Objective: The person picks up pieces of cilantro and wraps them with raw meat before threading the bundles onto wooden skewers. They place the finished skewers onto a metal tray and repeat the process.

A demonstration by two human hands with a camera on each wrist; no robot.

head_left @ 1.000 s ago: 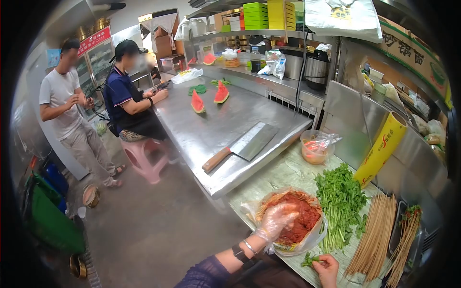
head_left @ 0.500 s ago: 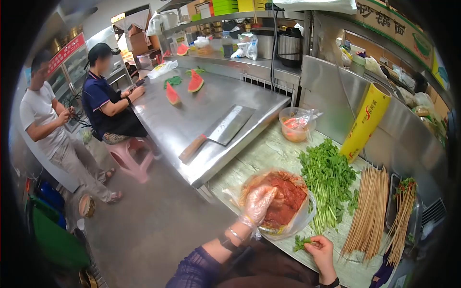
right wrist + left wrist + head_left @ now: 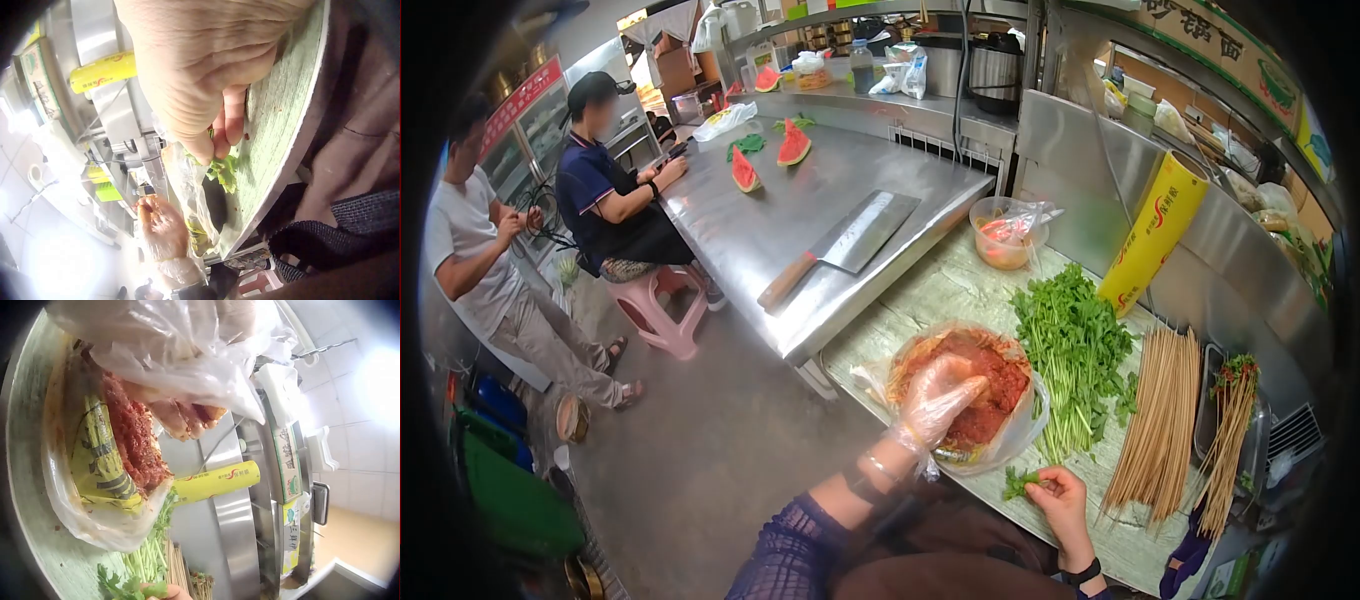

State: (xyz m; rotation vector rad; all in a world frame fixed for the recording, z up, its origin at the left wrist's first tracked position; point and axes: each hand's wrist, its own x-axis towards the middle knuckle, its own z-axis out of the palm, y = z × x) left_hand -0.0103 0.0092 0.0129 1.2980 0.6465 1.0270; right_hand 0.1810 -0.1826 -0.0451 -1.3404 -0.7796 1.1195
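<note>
My left hand, in a clear plastic glove, is curled above a bag-lined bowl of red minced meat. Reddish meat shows at its fingertips in the left wrist view; the glove partly hides how much it grips. The bare right hand pinches a small leafy green sprig between thumb and fingers, just over the table's front edge. In the right wrist view the sprig hangs below the fingertips of that hand. A pile of leafy greens lies right of the bowl.
Wooden skewers lie right of the greens, beside a tray of loaded skewers. Behind stand a yellow film roll and a plastic tub. A cleaver and watermelon slices lie on the steel table. Two people are at left.
The left hand has risen out of the meat and its fingers have drawn together. The right hand still pinches the sprig, with more of its wrist showing. The head view has shifted, moving the scene leftward and up.
</note>
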